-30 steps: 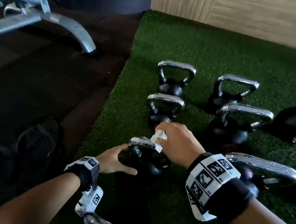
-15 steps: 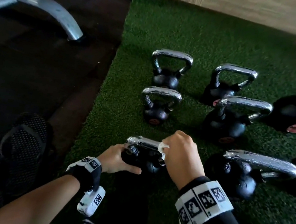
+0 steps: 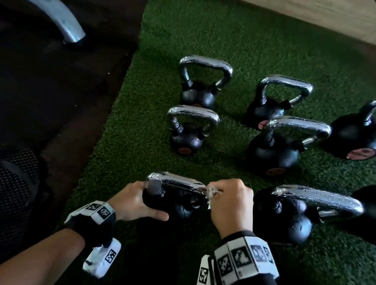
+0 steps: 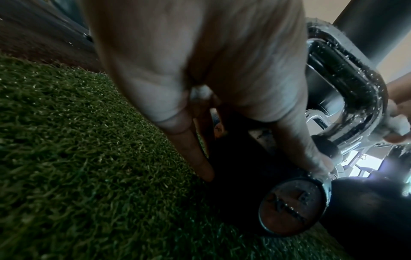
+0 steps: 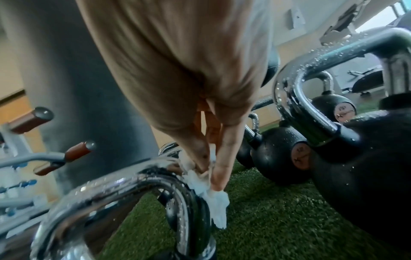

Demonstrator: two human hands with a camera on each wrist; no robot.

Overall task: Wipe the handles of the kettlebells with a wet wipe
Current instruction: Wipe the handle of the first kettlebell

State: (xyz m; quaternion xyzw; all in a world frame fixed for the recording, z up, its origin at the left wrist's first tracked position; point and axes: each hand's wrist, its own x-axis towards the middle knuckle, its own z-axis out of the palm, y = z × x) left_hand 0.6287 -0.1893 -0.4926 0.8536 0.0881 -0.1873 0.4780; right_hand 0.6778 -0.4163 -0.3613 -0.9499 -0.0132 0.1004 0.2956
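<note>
— On the green turf, which kettlebell are you at?

— The nearest small one, right in front of me. My left hand holds its black body on the left side, fingers wrapped round it and thumb stretched out along the near side.

— And the other hand?

— My right hand is closed on the wet wipe, fingers and thumb pinching the white wad against the right bend of the chrome handle. In the right wrist view the wipe hangs down over the curve of the handle.

— What else is around?

— Two small kettlebells in a line beyond mine, bigger ones to the right, all with droplets on the chrome. A grey metal leg stands on the dark floor to the left.
</note>
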